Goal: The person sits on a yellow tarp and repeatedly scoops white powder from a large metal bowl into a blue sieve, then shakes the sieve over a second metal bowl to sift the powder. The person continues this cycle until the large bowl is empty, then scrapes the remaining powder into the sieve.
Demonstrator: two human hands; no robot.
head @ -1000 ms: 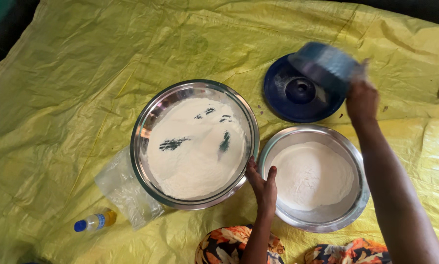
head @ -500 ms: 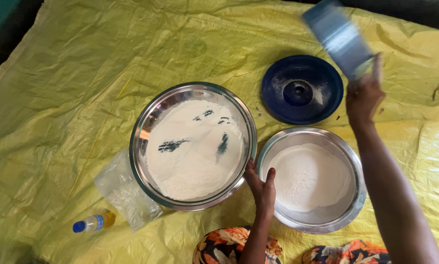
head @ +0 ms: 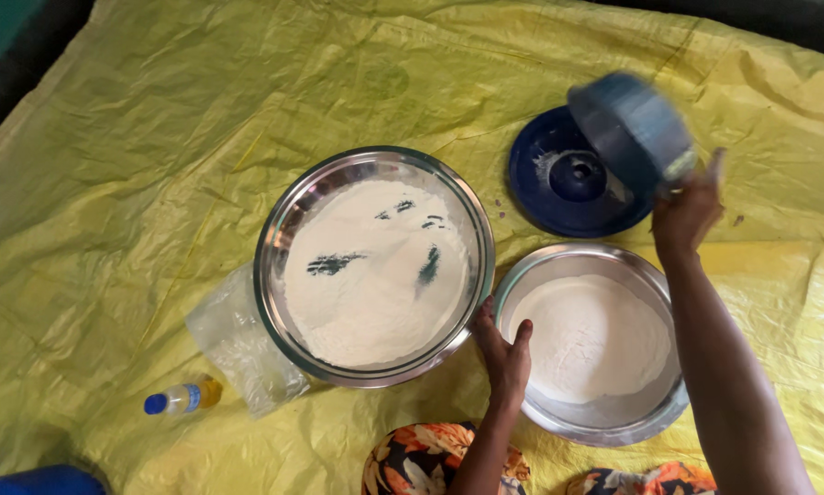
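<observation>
A big crinkly yellow plastic sheet (head: 137, 183) covers the floor in front of me. On it sit a large shiny metal bowl (head: 274, 247) with white flour, a smaller shiny metal bowl (head: 604, 426) with flour, a round dark blue plastic lid (head: 540, 197), a clear plastic bag (head: 233, 339) and a small yellow bottle with a blue cap (head: 184, 398).

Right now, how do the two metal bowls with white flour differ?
The left bowl looks wider than the right bowl. The left bowl's flour has dark marks; the right bowl's flour is plain white. The left hand rests between them. Both are round, shiny, and sit on the yellow sheet.
</observation>
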